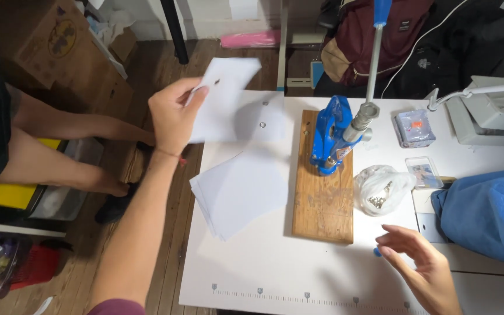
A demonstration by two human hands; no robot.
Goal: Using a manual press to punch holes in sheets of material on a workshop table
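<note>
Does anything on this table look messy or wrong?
Only slightly. The stack of white sheets is fanned out crooked and hangs over the table's left edge. The left hand holds one white sheet. The blue press stands upright.

sheet: white, small punched hole, held tilted above table edge
stack: white sheets, fanned, flat on table

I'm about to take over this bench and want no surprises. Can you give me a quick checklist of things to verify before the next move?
1. Left hand grips a white sheet: ok.
2. Right hand is open, holding nothing: ok.
3. Blue press upright on wooden board: ok.
4. Paper stack overhangs the table edge: not ok.
5. Bag of metal parts closed: cannot tell.
</note>
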